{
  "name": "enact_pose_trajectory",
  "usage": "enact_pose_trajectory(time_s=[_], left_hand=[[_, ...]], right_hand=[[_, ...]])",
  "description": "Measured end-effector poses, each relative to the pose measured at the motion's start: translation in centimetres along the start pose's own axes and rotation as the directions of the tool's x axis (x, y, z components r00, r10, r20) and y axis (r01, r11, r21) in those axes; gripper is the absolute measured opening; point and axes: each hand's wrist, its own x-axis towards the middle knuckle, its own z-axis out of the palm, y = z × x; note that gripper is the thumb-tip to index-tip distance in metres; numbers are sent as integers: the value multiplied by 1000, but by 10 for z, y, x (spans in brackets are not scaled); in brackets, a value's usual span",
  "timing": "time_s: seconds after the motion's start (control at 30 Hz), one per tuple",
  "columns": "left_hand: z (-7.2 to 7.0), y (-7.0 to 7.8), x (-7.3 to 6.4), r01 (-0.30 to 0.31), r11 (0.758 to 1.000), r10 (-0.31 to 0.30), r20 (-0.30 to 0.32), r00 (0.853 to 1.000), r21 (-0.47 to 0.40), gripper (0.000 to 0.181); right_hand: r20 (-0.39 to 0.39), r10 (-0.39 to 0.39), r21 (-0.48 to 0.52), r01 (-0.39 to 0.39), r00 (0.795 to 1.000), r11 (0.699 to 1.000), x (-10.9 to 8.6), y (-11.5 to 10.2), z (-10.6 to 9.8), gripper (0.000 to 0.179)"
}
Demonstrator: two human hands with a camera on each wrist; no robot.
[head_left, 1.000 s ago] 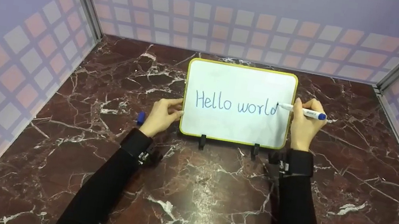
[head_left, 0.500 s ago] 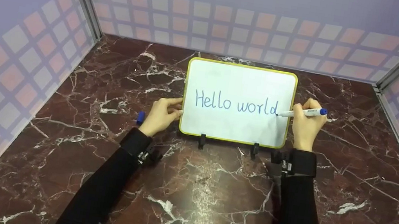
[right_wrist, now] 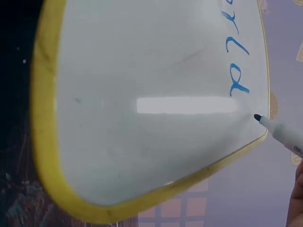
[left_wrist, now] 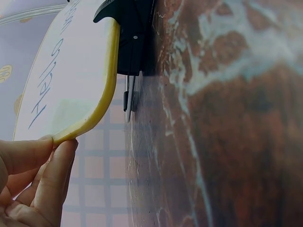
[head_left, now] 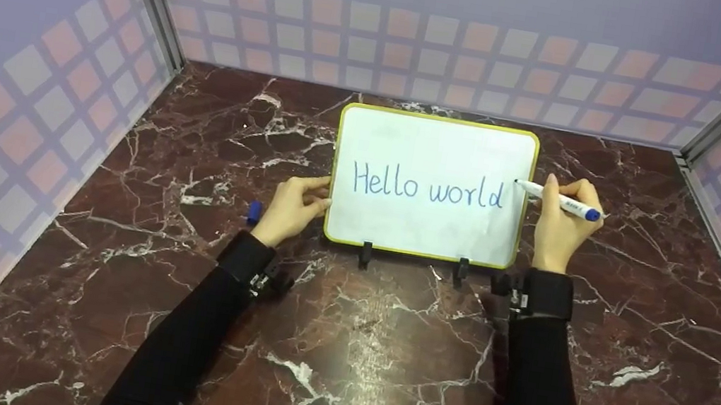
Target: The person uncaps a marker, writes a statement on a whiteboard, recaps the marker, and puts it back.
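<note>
A yellow-framed whiteboard (head_left: 425,223) leans upright on a black stand (head_left: 364,256), with "Hello world" written on it in blue. My left hand (head_left: 291,210) pinches the board's left edge; in the left wrist view the thumb and a finger (left_wrist: 59,165) grip its yellow rim (left_wrist: 106,92). My right hand (head_left: 565,222) holds a white marker (head_left: 564,201) with a blue end, uncapped. Its dark tip (right_wrist: 257,117) is just past the letter "d", up and to the right of it, close over the board's surface.
A blue marker cap (head_left: 254,212) stands on the dark red marbled table (head_left: 342,371), left of my left wrist. Purple panels with pink and white squares (head_left: 439,57) enclose the table at the back and both sides.
The marker drew the stem of the "d" downward, then came off it and moved up and right. My right hand shifted right with it. My left hand stayed on the board's edge.
</note>
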Motion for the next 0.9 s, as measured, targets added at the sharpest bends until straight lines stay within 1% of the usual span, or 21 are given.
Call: enact_pose_trajectory(time_s=[0.07,0.1,0.2,0.3,0.43,0.53,0.63,0.73,0.9], left_hand=[[0,1,-1,-4,1000,4,0,1000,2,44],[0,1,-1,-5,1000,5,0,1000,2,44],[0,2,-1,-9,1000,9,1,1000,-2,44],[0,2,-1,-7,1000,7,3,1000,-5,44],[0,1,-1,-4,1000,4,7,1000,-8,44],[-1,0,-1,-9,1000,9,7,1000,-9,45],[-1,0,-1,-17,1000,17,2,1000,-7,44],[0,0,-1,-23,1000,23,-3,1000,-1,44],[0,0,-1,-24,1000,24,-7,1000,5,43]], right_hand=[[1,-17,-17,17,1000,1000,1,9,-1,36],[2,-26,-24,27,1000,999,1,9,-1,35],[11,-38,-48,39,999,998,0,5,-1,34],[32,-42,-76,44,999,996,-3,-9,0,31],[46,-32,-105,36,998,994,-2,-11,-1,34],[31,-21,-102,25,999,995,-1,-13,-1,40],[22,-32,-101,34,999,994,1,-15,-2,45],[37,-43,-119,47,998,992,1,-15,-3,45],[60,-35,-153,43,998,987,0,-14,-2,44]])
